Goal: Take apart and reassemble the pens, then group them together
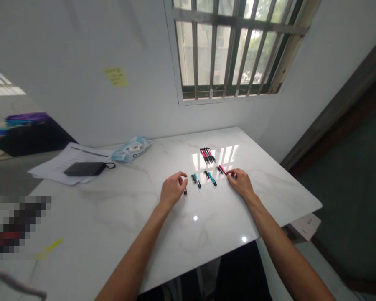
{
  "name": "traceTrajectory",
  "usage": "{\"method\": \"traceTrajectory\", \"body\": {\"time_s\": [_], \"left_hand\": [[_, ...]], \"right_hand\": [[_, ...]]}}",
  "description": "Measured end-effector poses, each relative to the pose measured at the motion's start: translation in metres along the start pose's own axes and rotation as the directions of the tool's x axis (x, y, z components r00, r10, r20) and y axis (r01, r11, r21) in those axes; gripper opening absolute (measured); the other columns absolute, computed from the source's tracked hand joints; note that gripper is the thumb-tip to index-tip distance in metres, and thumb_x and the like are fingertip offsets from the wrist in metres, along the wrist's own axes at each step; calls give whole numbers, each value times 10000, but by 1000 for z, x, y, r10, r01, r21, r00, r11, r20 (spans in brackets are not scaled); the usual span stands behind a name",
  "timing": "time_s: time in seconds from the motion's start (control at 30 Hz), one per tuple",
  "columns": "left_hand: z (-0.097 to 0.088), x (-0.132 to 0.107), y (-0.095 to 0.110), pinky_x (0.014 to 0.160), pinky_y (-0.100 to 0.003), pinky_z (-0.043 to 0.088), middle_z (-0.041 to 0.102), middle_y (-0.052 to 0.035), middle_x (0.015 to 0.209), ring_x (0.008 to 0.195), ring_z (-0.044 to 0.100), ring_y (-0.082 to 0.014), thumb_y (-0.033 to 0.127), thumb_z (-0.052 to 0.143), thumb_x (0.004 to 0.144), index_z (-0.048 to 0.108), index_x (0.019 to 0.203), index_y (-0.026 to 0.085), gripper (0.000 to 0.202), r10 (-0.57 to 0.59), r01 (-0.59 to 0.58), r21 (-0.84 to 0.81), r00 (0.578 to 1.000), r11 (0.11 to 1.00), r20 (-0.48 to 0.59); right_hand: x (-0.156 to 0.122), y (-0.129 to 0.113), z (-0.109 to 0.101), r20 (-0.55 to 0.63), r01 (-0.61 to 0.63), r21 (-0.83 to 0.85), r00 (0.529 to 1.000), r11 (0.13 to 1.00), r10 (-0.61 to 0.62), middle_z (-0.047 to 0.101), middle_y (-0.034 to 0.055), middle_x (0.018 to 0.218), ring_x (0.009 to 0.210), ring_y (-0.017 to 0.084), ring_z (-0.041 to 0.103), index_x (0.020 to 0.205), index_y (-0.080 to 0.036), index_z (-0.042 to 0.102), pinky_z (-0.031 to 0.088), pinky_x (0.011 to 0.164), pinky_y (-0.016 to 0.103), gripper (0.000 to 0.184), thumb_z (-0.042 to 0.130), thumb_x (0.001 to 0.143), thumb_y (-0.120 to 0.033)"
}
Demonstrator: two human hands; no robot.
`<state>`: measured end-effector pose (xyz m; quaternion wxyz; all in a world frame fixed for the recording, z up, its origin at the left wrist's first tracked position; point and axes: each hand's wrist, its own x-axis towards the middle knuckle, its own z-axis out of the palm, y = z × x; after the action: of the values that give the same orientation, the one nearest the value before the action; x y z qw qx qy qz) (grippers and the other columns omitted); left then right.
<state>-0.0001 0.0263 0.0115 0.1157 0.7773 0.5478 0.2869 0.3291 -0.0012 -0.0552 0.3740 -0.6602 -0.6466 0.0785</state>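
White wall [150,92], barred window [235,50] (daylit)

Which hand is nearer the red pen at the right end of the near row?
Right hand: its fingertips are right at the red pen's near end. The left hand is farther off, leftward past both blue pens.

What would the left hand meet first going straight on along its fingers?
Probably the small black pen part just right of the left hand's fingertips, then the teal barrel beside it. Height above the table is unclear; it might pass over both.
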Motion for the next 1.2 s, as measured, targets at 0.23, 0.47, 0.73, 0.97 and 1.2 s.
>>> {"method": "traceTrajectory", "body": {"time_s": [0.23,0.47,0.73,0.97,1.2], "left_hand": [[-37,-35,-64,632,-256,356,492,42,565,553,522,-157,384,568,884,728,932,229,228,-256,263,-13,927,965,-273],[-34,-32,-64,624,-258,331,466,47,554,529,490,-147,392,569,873,730,915,228,233,-276,271,-56,920,961,-280],[-30,-35,-66,623,-255,328,454,49,546,527,493,-146,394,565,883,734,929,227,242,-265,257,-64,923,964,-280],[-35,-36,-60,605,-249,293,419,64,506,504,455,-134,369,570,901,737,938,224,224,-288,285,-51,919,957,-268],[-37,-38,-63,609,-244,297,429,68,506,501,447,-132,352,574,907,735,937,225,207,-293,285,-69,915,956,-277]], "right_hand": [[-4,-4,-3,13,40,6,999,999,-40,683,59,869,827,230,602,992,-227,762,461,837,348,230,589,904,-350],[-6,0,-1,23,50,12,998,999,-50,688,69,878,820,235,603,992,-222,768,465,834,361,273,604,915,-426],[20,-12,7,-71,80,92,995,993,-73,747,111,1077,999,264,633,1061,-201,747,475,925,400,311,580,935,-431],[95,-33,24,121,-64,-26,990,998,66,780,59,1043,923,192,697,1090,-210,752,496,881,297,243,627,910,-315],[134,-24,35,261,-224,-174,928,959,264,795,104,877,826,234,724,861,-169,803,488,713,262,172,791,782,-321]]}}
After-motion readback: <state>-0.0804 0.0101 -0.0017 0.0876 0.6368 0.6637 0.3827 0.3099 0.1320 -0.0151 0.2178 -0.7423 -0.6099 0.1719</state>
